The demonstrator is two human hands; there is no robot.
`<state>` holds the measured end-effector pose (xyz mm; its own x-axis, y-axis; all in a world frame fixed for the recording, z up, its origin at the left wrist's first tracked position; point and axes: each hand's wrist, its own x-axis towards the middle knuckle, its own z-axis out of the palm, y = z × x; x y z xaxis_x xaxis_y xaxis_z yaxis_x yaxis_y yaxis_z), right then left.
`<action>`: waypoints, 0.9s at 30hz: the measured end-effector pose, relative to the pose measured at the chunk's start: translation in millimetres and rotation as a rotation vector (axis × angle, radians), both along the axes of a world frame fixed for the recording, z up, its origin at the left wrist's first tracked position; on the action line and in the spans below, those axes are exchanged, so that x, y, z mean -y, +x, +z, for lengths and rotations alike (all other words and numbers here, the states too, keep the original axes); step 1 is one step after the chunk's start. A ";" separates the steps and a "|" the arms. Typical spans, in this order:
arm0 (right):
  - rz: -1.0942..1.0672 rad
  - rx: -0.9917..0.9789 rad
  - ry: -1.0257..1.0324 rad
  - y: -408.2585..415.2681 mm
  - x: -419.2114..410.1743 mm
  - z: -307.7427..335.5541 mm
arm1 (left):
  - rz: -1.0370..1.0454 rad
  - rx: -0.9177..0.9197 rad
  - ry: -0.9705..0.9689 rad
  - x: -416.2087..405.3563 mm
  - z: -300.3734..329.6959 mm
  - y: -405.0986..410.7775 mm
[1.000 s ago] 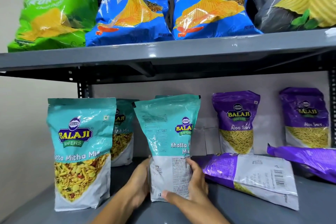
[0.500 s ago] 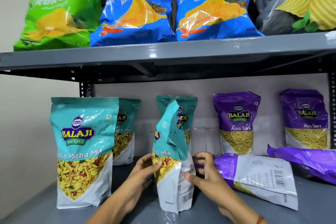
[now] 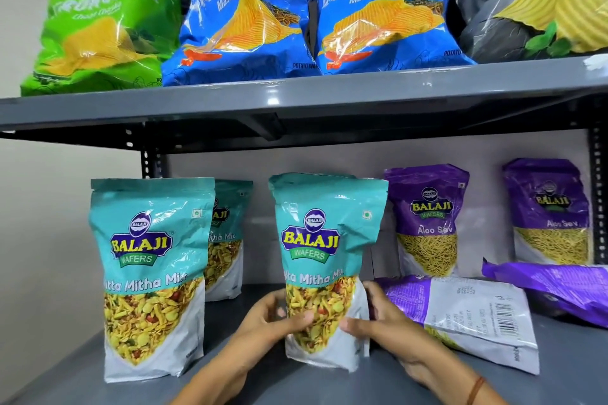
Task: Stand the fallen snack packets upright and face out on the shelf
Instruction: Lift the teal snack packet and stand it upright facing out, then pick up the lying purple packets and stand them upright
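Note:
A teal Khatta Mitha Mix packet (image 3: 324, 250) stands upright at the middle of the lower shelf (image 3: 82, 388), its front facing me. My left hand (image 3: 273, 322) grips its lower left side and my right hand (image 3: 378, 322) grips its lower right side. Another teal packet (image 3: 148, 273) stands upright to the left, with a third (image 3: 227, 240) behind it. Two purple Aloo Sev packets (image 3: 427, 220) (image 3: 549, 210) stand at the back right. A purple packet (image 3: 467, 316) lies flat, back side up, just right of my right hand. Another purple packet (image 3: 556, 289) lies fallen at the far right.
The upper shelf (image 3: 296, 99) holds a green chips bag (image 3: 102, 26), two blue Crunchem bags (image 3: 243, 20) (image 3: 385, 16) and a dark grey bag (image 3: 533, 0). A black slotted upright (image 3: 597, 194) stands at the right edge, and a pale wall is on the left.
The teal packet in my hands has been turned from back-facing, through edge-on, to front-facing and now stands upright. Both hands have shifted to its lower sides.

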<state>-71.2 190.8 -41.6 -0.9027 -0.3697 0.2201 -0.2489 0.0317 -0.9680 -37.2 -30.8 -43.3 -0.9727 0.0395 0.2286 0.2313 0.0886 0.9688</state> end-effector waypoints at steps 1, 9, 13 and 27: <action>-0.032 -0.017 0.009 -2.9 -0.3 -1.5 | 0.021 -0.018 -0.027 0.1 -0.7 -0.8; -0.047 -0.029 0.128 -10.9 1.8 2.4 | 0.113 -0.115 -0.055 -1.5 -12.3 -8.4; -0.044 -0.020 0.129 -6.8 0.9 4.2 | 0.161 -0.163 -0.037 -8.5 -11.3 -1.8; -0.538 -0.447 0.464 -31.0 -140.8 78.5 | 0.044 -0.037 0.519 -182.0 1.6 24.9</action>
<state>-102.2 331.6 37.0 -0.8457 -0.0554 0.5308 -0.4433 0.6267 -0.6409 -12.3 151.2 -41.6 -0.9617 -0.1286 0.2419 0.2734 -0.3909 0.8789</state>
